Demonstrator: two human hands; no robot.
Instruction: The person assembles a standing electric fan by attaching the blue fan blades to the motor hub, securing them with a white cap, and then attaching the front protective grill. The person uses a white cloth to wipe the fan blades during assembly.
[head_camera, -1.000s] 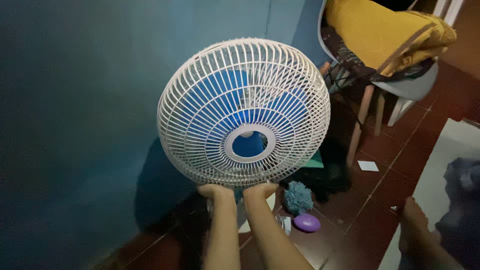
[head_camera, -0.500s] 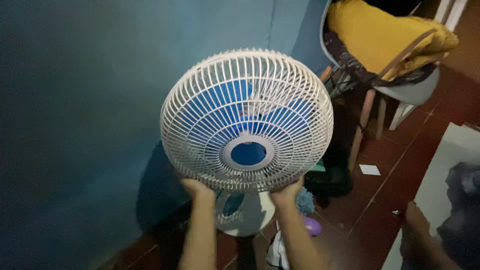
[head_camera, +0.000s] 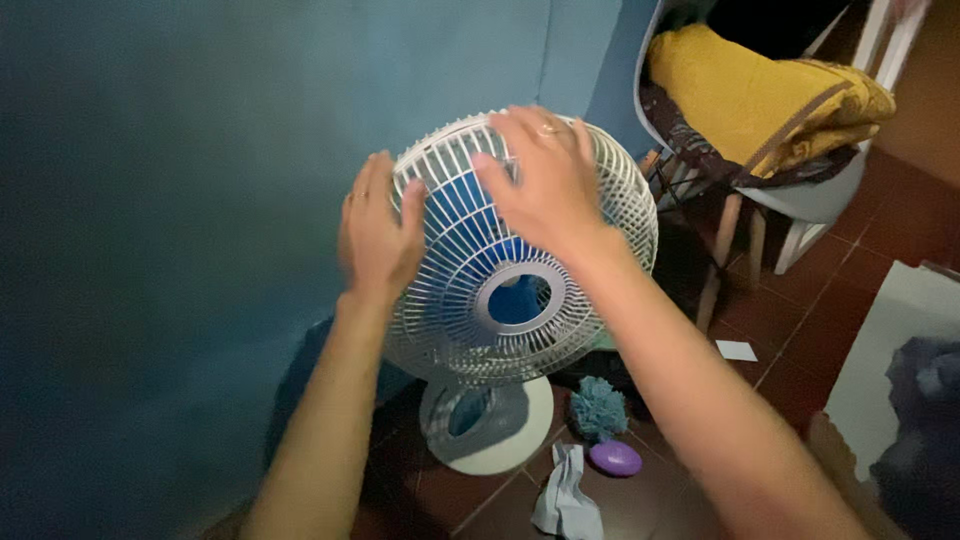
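Both hands, left (head_camera: 378, 232) and right (head_camera: 545, 180), press open-palmed on the round white wire-grille fan (head_camera: 520, 290), steadying it.

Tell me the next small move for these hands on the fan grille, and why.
Probably curl the fingers onto the rim. The left hand lies flat on the white grille's left edge and the right hand is spread over its top front, so neither grips it, and the fan's round base stands on the floor.

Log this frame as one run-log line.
left hand: flat on fan grille left rim | right hand: spread over grille top | fan base: on tiled floor
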